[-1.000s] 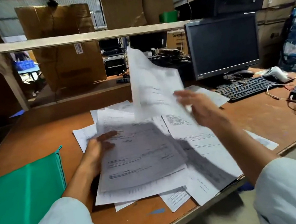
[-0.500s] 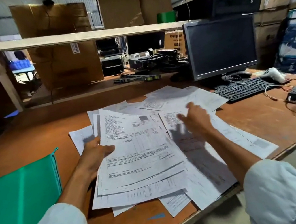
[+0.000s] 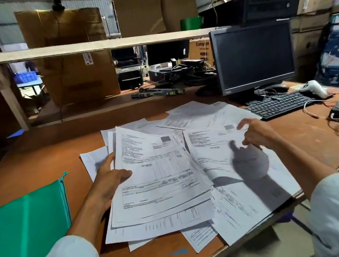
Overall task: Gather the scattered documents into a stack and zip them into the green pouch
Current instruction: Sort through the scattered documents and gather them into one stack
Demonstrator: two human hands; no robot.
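Here, documents (image 3: 160,173) fanned at mid-surface (image 3: 46,151), overhanging the 5 o'clock edge. Left hand (image 3: 108,181) clamping their 9 o'clock margin, presumably as anchor for squaring. Right hand (image 3: 257,135) curled at a loose sheet's (image 3: 210,144) 1 o'clock corner, grip indiscernible. Green pouch (image 3: 25,227) flat at 8 o'clock, within reach.

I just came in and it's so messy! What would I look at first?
A big heap of white papers covers the middle of the brown table, with the left hand gripping a bunch by its left edge and the right hand over the sheets beside it. A bright green pouch lies flat at the left, and a dark monitor stands at the back right.
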